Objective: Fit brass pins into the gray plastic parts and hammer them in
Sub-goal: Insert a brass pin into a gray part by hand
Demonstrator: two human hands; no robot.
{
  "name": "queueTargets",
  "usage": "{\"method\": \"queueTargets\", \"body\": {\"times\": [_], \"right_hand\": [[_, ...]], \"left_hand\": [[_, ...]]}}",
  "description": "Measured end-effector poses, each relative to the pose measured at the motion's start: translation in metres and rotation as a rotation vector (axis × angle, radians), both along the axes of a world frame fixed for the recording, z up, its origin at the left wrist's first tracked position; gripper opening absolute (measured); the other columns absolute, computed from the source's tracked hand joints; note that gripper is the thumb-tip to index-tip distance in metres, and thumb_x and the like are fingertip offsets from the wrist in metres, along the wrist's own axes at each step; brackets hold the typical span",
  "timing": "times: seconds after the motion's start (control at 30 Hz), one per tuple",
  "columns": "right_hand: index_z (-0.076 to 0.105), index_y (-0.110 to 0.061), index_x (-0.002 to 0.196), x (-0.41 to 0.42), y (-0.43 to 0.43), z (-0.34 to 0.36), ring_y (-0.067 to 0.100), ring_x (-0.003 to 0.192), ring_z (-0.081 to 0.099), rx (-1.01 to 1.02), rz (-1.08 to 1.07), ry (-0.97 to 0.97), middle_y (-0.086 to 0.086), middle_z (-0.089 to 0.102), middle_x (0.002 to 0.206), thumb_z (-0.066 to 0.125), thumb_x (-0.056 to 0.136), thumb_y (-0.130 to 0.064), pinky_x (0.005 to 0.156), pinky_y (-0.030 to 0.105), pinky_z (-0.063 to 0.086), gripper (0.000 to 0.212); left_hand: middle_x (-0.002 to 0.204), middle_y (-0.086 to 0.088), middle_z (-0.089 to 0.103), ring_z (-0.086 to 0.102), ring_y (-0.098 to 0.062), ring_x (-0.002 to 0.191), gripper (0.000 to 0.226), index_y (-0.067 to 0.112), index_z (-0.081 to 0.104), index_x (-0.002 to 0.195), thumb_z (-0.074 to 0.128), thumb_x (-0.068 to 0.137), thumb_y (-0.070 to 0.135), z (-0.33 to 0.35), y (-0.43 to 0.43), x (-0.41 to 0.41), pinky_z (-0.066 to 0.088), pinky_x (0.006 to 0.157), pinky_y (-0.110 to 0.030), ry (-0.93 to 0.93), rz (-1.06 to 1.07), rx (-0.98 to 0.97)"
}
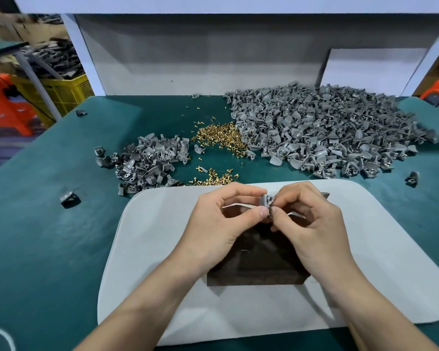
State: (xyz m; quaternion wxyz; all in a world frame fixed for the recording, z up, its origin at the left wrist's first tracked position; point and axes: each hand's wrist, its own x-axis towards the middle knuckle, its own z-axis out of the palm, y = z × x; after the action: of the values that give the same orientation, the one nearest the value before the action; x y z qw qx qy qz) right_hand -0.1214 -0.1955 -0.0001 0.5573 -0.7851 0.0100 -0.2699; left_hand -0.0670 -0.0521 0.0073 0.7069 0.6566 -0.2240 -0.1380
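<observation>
— Where, by the clock?
— At one o'clock, big gray heap (314, 133); at ten, small heap (147, 163); at twelve, brass pins (218, 136).
— And the grip?
— Pinched at dead centre between left hand (221, 221) and right hand (307, 219) fingertips: one gray part (266, 200).

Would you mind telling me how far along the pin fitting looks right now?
Done, probably: parts in the large pile show brass glints. In hand: the left hand and right hand pinch one gray part above the dark block. Left: the small pile and many loose brass pins, though I cannot tell which pile is unfinished.
</observation>
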Motion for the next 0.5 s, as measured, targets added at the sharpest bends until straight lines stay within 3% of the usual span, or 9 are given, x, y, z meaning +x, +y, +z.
{"method": "queueTargets", "body": {"times": [0.13,0.3,0.5], "right_hand": [[0.063,-0.016,0.070,-0.0005,-0.0012,0.0004,0.019,0.067,0.060,0.030,0.008,0.021,0.001,0.058,0.079,0.072,0.077,0.000,0.064,0.039,0.051,0.020],[0.064,-0.012,0.070,-0.0012,-0.0020,0.0029,0.012,0.051,0.054,0.140,0.036,0.054,0.013,0.061,0.073,0.069,0.078,0.007,0.054,0.020,0.046,0.021],[0.065,-0.011,0.069,-0.0017,-0.0018,0.0035,0.012,0.049,0.054,0.156,0.036,0.058,0.009,0.061,0.070,0.069,0.078,0.007,0.054,0.018,0.044,0.020]], "left_hand": [[0.091,-0.010,0.072,0.069,-0.016,0.078,0.020,0.011,0.069,0.097,0.069,0.080,0.000,-0.0019,-0.0012,0.0011,0.053,0.074,-0.023,0.028,-0.002,-0.019],[0.088,-0.009,0.073,0.070,-0.016,0.075,0.021,0.004,0.067,0.101,0.065,0.082,-0.005,-0.0014,-0.0015,0.0008,0.054,0.070,-0.019,0.061,-0.044,-0.077],[0.085,-0.002,0.073,0.070,-0.012,0.075,0.021,0.004,0.066,0.101,0.065,0.081,-0.005,-0.0020,-0.0011,0.0009,0.052,0.069,-0.016,0.062,-0.055,-0.084]]}}
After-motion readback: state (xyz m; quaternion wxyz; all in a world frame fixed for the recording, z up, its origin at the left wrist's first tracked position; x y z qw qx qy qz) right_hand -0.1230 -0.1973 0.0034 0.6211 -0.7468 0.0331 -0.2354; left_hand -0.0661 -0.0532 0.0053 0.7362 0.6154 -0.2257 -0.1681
